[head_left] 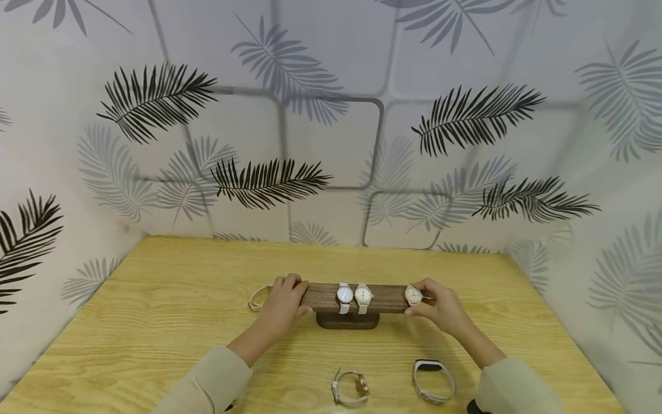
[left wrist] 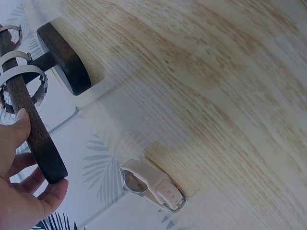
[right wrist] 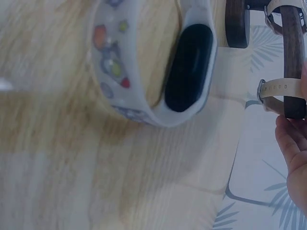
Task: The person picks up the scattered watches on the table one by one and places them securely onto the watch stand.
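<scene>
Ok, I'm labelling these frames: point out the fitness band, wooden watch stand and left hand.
Fitness band (right wrist: 189,69): right wrist view, on its black screen.
Wooden watch stand (head_left: 389,298): head view, on its bar.
Left hand (head_left: 282,306): head view, on its back.

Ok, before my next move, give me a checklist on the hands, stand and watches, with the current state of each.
1. Left hand holding the left end of the bar: ok.
2. Right hand holding the right end, beside the right-end watch: ok.
3. White-dial watch and cream-dial watch looped around the bar: ok.
4. Right-end watch's buckle fully fastened: cannot tell; the right wrist view shows its strap around the bar, but too small to judge.
5. Base resting on the table: ok.
6. Everything on the bar: not ok; the front watch, left-side watch and wristband are off it.
</scene>
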`<state>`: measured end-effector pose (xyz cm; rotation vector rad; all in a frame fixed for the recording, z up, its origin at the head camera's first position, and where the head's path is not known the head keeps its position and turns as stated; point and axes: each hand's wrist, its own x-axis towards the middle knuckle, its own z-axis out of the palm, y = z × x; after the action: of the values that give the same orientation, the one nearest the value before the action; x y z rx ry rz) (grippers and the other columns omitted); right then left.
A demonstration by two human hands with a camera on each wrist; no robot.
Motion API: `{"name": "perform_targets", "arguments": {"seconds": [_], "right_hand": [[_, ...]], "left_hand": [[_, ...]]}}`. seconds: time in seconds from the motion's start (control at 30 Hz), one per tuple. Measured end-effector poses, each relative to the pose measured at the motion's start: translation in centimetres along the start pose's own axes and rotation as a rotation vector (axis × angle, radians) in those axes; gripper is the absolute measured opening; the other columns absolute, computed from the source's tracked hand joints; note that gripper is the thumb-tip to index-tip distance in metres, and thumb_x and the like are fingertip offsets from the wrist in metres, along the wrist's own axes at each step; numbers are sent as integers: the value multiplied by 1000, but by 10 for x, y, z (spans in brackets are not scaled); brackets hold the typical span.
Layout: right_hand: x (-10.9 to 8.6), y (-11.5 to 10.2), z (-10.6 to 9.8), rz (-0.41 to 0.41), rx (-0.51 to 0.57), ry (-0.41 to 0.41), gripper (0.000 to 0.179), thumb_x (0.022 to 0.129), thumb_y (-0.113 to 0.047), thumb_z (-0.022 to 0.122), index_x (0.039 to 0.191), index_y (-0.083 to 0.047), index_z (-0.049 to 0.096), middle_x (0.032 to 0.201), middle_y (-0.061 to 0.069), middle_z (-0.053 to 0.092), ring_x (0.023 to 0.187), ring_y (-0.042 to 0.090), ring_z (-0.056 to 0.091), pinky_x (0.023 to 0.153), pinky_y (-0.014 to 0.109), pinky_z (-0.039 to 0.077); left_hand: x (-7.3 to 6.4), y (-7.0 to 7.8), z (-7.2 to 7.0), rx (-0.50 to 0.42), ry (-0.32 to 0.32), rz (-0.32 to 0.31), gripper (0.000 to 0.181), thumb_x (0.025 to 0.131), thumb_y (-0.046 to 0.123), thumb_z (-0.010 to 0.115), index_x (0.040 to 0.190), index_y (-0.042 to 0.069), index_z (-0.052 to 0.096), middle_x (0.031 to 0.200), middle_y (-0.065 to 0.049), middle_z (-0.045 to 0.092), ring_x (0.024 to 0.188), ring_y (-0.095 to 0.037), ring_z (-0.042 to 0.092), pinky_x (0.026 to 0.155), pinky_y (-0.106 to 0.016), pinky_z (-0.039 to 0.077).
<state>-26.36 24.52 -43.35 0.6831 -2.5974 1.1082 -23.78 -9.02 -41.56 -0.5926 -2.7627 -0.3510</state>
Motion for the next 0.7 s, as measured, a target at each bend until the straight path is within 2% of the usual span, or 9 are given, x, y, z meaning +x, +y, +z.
{"name": "perform_targets", "arguments": {"seconds": [0.27,0.37,0.53,0.7], "right_hand": [[-1,-2,10,-36,-14,69,49,65,-9,79,107,7,61,112,27,62,99,39,63,78,35,56],[-1,-5,13,-28,-19,70,51,65,-7,79,109,7,59,114,27,61,101,40,62,79,36,55],[-4,-8,10,-26,-36,32,52,68,-6,78,113,8,56,114,25,60,103,40,61,82,37,54],[-8,-14,-2,-27,-29,-60,52,74,-6,75,118,7,53,117,25,58,107,40,58,89,43,49]], "left_hand": [[0,0,1,9,16,-1,49,82,30,68,118,-1,58,116,-16,53,102,-31,51,85,-39,49],[0,-1,2,10,16,-4,49,82,30,67,119,-1,58,117,-16,53,103,-32,51,86,-39,49],[1,-2,3,11,14,4,50,82,32,66,119,-1,58,117,-16,53,104,-32,51,87,-39,49],[0,-3,2,-33,15,4,50,82,30,67,120,-1,57,118,-17,52,105,-33,50,87,-41,48]]}}
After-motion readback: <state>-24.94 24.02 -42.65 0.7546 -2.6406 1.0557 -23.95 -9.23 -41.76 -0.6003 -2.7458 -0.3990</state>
